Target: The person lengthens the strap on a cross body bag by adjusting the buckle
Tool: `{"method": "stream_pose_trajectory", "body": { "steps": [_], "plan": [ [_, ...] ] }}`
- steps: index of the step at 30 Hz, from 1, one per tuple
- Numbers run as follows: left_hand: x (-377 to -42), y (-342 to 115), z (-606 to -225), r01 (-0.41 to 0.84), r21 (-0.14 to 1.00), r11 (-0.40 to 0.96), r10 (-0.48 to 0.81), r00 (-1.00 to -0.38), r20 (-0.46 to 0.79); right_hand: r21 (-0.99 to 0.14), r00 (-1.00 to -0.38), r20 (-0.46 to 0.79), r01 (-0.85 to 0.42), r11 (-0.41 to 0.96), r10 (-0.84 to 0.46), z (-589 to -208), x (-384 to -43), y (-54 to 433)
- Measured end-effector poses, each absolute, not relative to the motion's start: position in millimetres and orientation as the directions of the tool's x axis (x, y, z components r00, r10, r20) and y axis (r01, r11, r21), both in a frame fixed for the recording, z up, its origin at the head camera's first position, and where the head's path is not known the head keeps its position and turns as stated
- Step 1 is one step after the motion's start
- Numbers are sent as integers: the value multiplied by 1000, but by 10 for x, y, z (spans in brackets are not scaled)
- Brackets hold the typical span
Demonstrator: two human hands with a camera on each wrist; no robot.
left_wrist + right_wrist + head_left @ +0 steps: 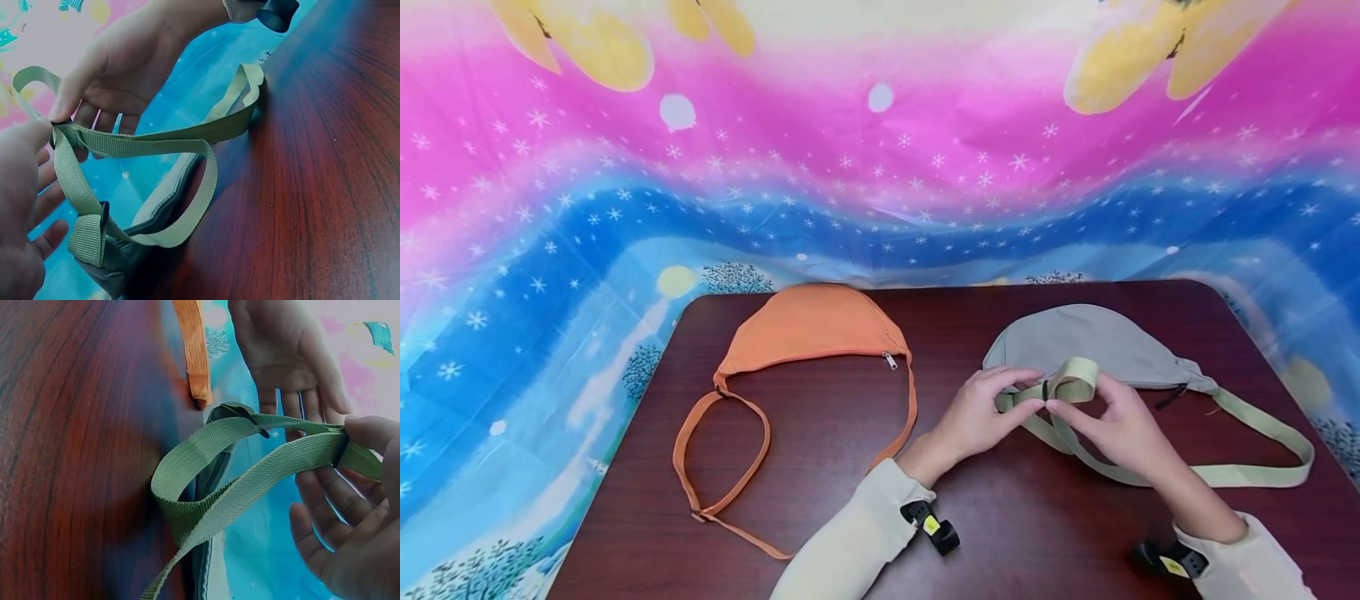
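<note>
Over the front of a grey waist bag, both hands meet at the black slider buckle of its pale green strap. My left hand pinches the strap on the slider's left side, thumb and fingertips close to the buckle. From the right, my right hand pinches it too, its thumb tip right at the slider. A short loop of webbing stands up between the hands. In the right wrist view the strap runs through the slider and hangs in a loop toward the table.
To the left lies an orange waist bag with its zipper pull at the right end and its orange strap looped forward on the dark wooden table. A patterned cloth hangs behind the table.
</note>
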State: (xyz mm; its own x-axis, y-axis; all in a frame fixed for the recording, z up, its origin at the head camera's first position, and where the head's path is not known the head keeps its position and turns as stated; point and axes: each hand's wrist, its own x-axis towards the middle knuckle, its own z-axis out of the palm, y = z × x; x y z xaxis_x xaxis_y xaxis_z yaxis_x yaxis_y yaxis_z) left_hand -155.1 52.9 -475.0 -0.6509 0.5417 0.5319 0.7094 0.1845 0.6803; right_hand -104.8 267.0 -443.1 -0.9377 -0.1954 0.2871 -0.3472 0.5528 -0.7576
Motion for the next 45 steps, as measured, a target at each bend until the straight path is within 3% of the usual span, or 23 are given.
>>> {"method": "stream_pose_trajectory", "body": {
  "steps": [10,27,45],
  "plan": [
    [-1549,559,-4752,672,720,173,516,-685,514,-779,-942,261,-335,530,-212,-4453,-1082,2730],
    [-1531,561,-4730,681,683,263,553,-687,472,-761,-948,244,-318,565,-206,-4423,-1081,2717],
    [-1529,527,-4751,670,696,259,546,-696,467,-806,-937,230,-334,488,-261,-4453,-1121,2718]
  ]
}}
